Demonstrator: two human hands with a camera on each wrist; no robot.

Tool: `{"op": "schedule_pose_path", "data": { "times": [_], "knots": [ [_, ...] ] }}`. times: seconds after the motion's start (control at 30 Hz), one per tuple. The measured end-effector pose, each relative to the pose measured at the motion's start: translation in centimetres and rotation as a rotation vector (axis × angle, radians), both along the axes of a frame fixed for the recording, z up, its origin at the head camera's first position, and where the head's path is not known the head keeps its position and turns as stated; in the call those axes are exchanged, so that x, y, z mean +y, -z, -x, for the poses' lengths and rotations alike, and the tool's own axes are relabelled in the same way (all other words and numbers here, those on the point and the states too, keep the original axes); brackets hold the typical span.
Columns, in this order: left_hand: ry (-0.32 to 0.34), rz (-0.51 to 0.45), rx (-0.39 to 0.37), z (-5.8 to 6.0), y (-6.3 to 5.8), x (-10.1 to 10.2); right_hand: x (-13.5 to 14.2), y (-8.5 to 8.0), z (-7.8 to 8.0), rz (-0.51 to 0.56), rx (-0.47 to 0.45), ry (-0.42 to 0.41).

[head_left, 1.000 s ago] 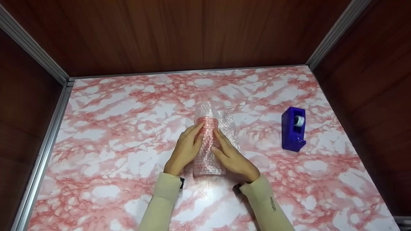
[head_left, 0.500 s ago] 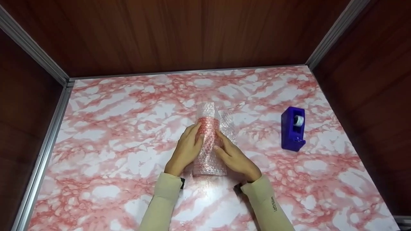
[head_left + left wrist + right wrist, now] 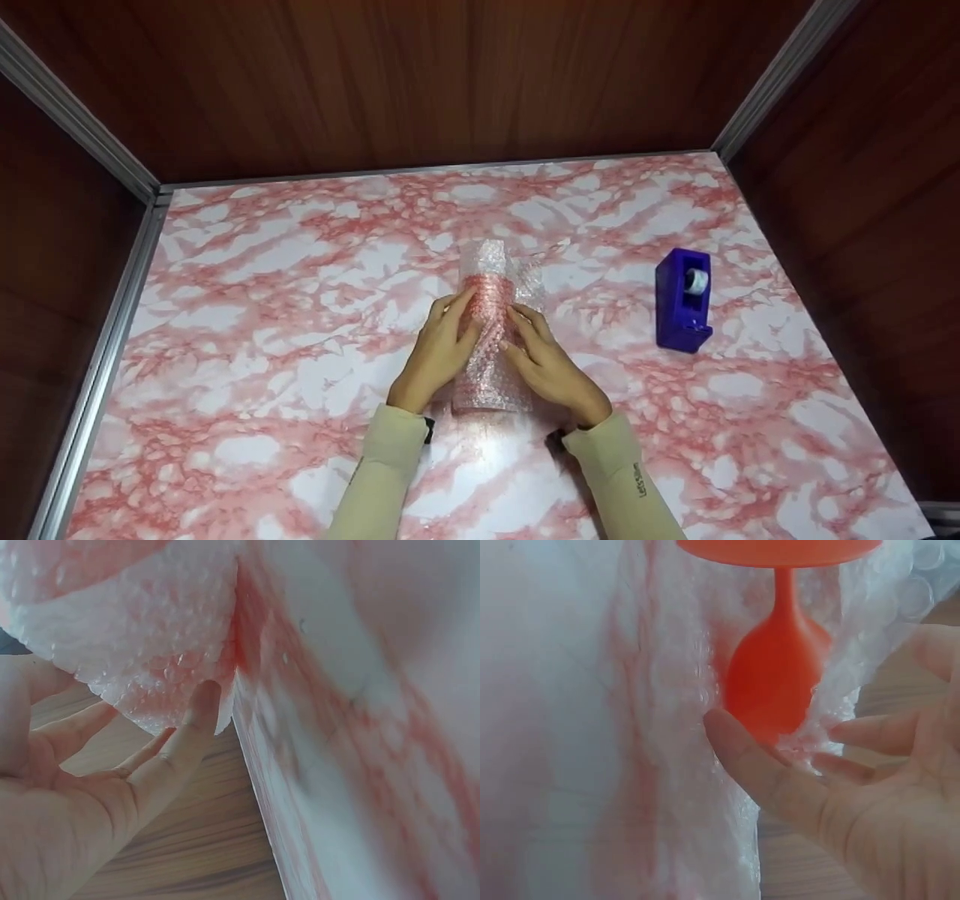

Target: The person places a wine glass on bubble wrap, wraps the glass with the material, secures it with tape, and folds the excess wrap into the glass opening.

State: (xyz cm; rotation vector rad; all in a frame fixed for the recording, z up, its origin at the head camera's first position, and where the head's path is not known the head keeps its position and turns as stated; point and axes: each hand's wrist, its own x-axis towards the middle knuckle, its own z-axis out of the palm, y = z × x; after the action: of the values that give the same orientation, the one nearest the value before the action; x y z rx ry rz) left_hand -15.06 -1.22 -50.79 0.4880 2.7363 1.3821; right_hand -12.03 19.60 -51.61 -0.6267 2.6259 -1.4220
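Note:
A red plastic goblet [image 3: 776,682] lies on its side inside a roll of bubble wrap [image 3: 491,382]; its stem and round foot show at the open near end in the right wrist view. My left hand [image 3: 437,352] holds the roll's left side, with thumb and fingers spread about the wrap [image 3: 127,637]. From the right side, my right hand [image 3: 551,367] grips it, thumb on top and fingers bent along the side. Past that hand, a loose flap of wrap lies flat on the table. Most of the bowl is seen only through the bubbles.
A purple tape dispenser [image 3: 682,300] with a roll of clear tape stands to the right on the pink-and-white marbled table [image 3: 262,337]. Dark wood panels [image 3: 435,82] with metal edge rails close in the back and both sides.
The bubble wrap roll has turned and shifted slightly to the right under both hands. Less of the loose flap shows on the right. The tape dispenser stays put.

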Motion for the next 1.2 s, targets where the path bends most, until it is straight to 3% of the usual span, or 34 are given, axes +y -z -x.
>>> {"op": "schedule_pose_path", "data": {
  "times": [0.47, 0.67, 0.93, 1.2],
  "knots": [
    [0.003, 0.015, 0.025, -0.12, -0.24, -0.07, 0.17, 0.12, 0.06, -0.033, -0.072, 0.011],
    [0.006, 0.016, 0.069, -0.13, -0.25, -0.03, 0.26, 0.02, 0.28, -0.047, -0.08, 0.001],
    [0.019, 0.031, 0.086, -0.17, -0.04, 0.08, 0.31, -0.06, 0.4, 0.0, -0.124, 0.003],
    [0.014, 0.028, 0.087, -0.16, -0.03, 0.11, 0.28, -0.08, 0.56, -0.08, -0.058, -0.009]
  ]
}}
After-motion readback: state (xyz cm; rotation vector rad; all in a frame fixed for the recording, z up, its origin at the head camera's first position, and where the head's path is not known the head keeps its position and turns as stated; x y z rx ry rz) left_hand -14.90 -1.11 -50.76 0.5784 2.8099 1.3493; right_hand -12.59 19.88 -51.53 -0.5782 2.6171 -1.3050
